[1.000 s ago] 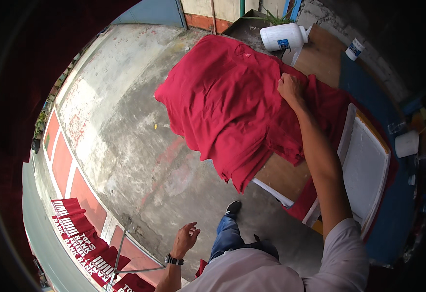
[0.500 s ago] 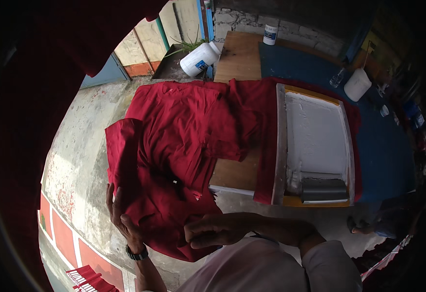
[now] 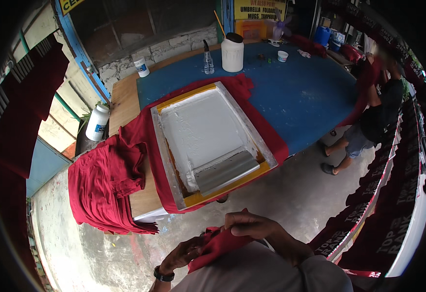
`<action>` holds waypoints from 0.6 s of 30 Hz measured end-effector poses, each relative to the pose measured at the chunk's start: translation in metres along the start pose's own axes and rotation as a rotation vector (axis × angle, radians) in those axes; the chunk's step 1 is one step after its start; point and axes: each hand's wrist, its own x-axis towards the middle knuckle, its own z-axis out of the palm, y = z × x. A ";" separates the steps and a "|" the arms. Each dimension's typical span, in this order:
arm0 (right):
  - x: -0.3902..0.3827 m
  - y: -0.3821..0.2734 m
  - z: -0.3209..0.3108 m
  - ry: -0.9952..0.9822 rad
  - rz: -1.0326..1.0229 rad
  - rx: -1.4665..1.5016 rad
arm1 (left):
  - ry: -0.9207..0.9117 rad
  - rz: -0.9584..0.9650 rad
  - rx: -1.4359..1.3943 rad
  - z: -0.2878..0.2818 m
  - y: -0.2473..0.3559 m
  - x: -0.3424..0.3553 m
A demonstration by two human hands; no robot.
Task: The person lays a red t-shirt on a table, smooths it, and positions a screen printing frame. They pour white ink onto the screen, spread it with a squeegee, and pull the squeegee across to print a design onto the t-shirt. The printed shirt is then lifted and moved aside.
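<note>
Low in view, close to my body, my left hand [image 3: 186, 251] and my right hand [image 3: 244, 225] are both closed on a red garment [image 3: 217, 243], bunched between them. Beyond them lies a printing screen [image 3: 203, 121] in a metal-and-yellow frame on red cloth, coated with thick white paste, with a wide metal squeegee [image 3: 226, 171] resting along its near end. At the table's left end a pile of red shirts [image 3: 98, 185] hangs over the edge.
The blue-and-wood table [image 3: 305, 102] holds a white jar [image 3: 232, 57], a clear bottle [image 3: 208, 62] and small tubs [image 3: 141, 68]. A white jug [image 3: 97, 122] stands left. A co-worker [image 3: 381, 112] handles red cloth at right. Printed red garments [image 3: 393, 219] hang along the right.
The red garment has come off the pile and is now bunched against my body in both hands. The view has turned rightward, bringing the whole table and the co-worker into sight.
</note>
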 end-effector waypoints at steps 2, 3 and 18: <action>-0.047 -0.012 -0.019 0.105 0.012 0.090 | -0.039 0.029 -0.033 0.031 0.015 0.031; -0.071 -0.017 -0.027 0.155 0.023 0.125 | -0.125 0.002 -0.066 0.043 0.021 0.049; -0.277 -0.166 -0.173 0.562 -0.481 0.012 | -0.521 0.283 0.552 0.180 0.028 0.307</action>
